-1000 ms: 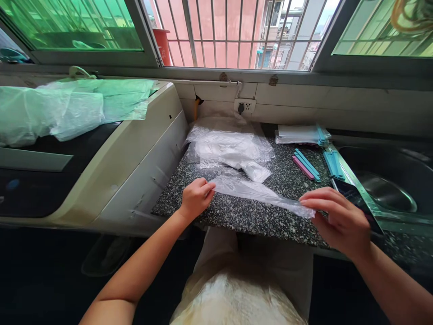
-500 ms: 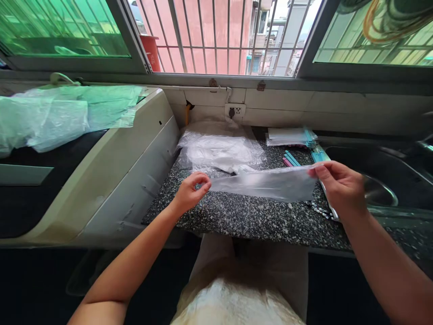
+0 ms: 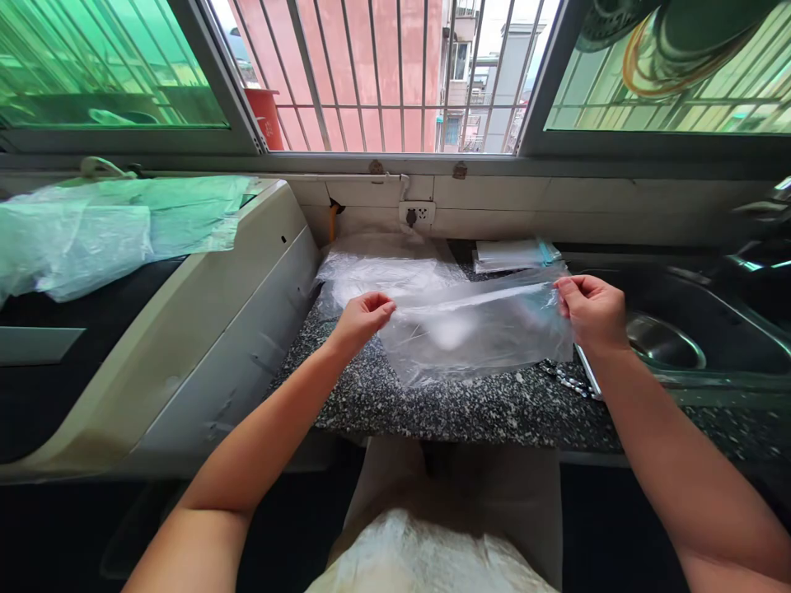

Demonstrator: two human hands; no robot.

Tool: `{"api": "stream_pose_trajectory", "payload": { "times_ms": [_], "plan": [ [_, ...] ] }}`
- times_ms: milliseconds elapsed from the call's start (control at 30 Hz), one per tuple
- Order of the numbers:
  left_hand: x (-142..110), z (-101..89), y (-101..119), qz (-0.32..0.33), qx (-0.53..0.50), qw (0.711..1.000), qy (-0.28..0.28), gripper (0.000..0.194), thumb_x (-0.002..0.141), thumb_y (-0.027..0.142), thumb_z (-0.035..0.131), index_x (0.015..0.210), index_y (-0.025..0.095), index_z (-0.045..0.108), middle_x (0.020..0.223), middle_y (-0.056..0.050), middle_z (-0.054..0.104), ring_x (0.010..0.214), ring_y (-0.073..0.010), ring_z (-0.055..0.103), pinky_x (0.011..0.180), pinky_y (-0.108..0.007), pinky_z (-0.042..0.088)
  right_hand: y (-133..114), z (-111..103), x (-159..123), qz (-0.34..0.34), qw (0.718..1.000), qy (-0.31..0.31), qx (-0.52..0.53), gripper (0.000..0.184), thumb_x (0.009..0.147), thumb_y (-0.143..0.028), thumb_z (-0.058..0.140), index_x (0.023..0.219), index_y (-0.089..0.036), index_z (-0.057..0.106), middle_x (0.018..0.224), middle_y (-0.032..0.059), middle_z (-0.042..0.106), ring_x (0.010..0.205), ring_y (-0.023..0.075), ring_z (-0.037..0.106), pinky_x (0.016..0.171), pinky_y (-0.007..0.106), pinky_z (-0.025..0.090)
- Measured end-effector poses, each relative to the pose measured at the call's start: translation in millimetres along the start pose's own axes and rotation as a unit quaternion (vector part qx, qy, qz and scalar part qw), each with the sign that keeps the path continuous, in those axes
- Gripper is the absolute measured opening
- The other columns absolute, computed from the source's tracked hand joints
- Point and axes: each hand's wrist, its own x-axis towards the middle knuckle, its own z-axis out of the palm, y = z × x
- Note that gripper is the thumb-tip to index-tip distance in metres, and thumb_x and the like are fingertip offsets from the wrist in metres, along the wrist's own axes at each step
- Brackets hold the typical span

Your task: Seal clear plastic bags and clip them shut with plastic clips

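Observation:
A clear plastic bag (image 3: pixel 475 333) is stretched between my two hands above the speckled countertop (image 3: pixel 445 412). My left hand (image 3: pixel 364 319) pinches its upper left corner, thumb against fingers. At the upper right corner, my right hand (image 3: pixel 590 311) grips the bag in the same way. The sheet hangs down from the held edge, partly crumpled, and the counter shows through it. Behind it lies a heap of clear plastic bags (image 3: pixel 386 268), partly covered by the held one. A stack of flat clear bags (image 3: pixel 512 254) rests farther back on the right.
To the left stands a white and black washing machine (image 3: pixel 222 317) with greenish plastic sheeting (image 3: pixel 124 222) on top. A dark sink (image 3: pixel 729 309) is at the right. A beaded strap (image 3: pixel 572 379) lies near my right wrist. The wall has a socket (image 3: pixel 417 214) with a plug.
My hands have risen and spread the bag from a narrow twisted strip into a broad hanging sheet. It now covers the blue and pink strips on the counter. The camera view has shifted.

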Motion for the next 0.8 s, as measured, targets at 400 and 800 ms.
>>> {"api": "stream_pose_trajectory", "payload": {
  "times_ms": [400, 800],
  "plan": [
    [9, 16.2, 4, -0.047, -0.101, 0.993, 0.05, 0.034, 0.055, 0.039, 0.074, 0.058, 0.016, 0.049, 0.041, 0.01, 0.038, 0.034, -0.0017, 0.029, 0.035, -0.018, 0.019, -9, -12, 1, -0.113, 0.984, 0.025, -0.134, 0.024, 0.072, -0.042, 0.065, 0.066, -0.019, 0.06, 0.051, -0.002, 0.05, 0.043, 0.0088, 0.039, 0.044, 0.026, 0.034],
    [-23, -8.6, -7, -0.013, -0.068, 0.996, 0.05, 0.019, 0.053, 0.023, 0.075, 0.067, 0.016, 0.066, 0.061, 0.001, 0.064, 0.053, -0.0073, 0.053, 0.051, -0.02, 0.046, -22, -22, -28, -0.297, 0.94, 0.108, -0.13, 0.023, 0.078, -0.043, 0.061, 0.074, -0.02, 0.062, 0.055, -0.002, 0.054, 0.043, 0.0097, 0.046, 0.042, 0.024, 0.036]
  ]
}}
